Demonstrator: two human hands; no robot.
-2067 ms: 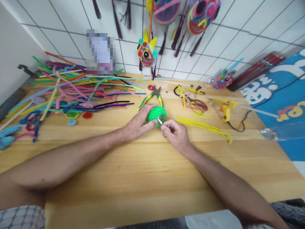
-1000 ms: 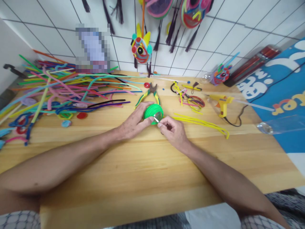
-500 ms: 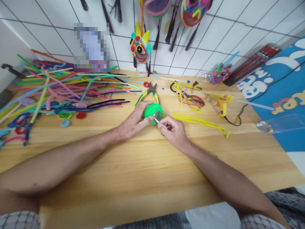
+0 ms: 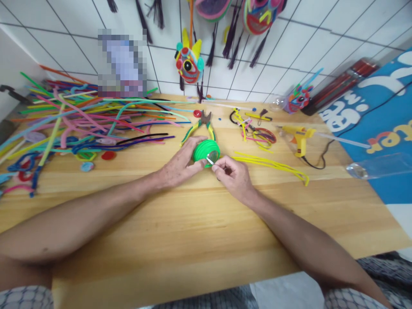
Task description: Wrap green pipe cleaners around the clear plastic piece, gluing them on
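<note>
In the head view, my left hand [image 4: 182, 163] is closed around a round ball wrapped in bright green pipe cleaner [image 4: 201, 151]. A clear, uncovered round patch shows on the ball's lower right side. My right hand [image 4: 234, 176] pinches a slim, silvery pointed metal tool [image 4: 210, 161], its tip against that clear patch near my left thumb. My fingers hide the rest of the tool, so I cannot tell its exact kind. Just behind the ball lie pliers [image 4: 206, 122] with green and yellow handles, jaws apart. Yellow pipe cleaners [image 4: 273, 163] extend to the right of my right hand.
A heap of coloured pipe cleaners [image 4: 86, 111] covers the table's left back. At the right are a yellow glue gun [image 4: 301, 139] with a cord, red-handled scissors [image 4: 265, 135] and a clear bottle [image 4: 380, 166]. A decorated mask ornament [image 4: 189, 64] hangs on the tiled wall.
The pointed tool has shifted very slightly at the clear patch, and its handle end shows less. Both hands stay in nearly the same place around the green ball.
</note>
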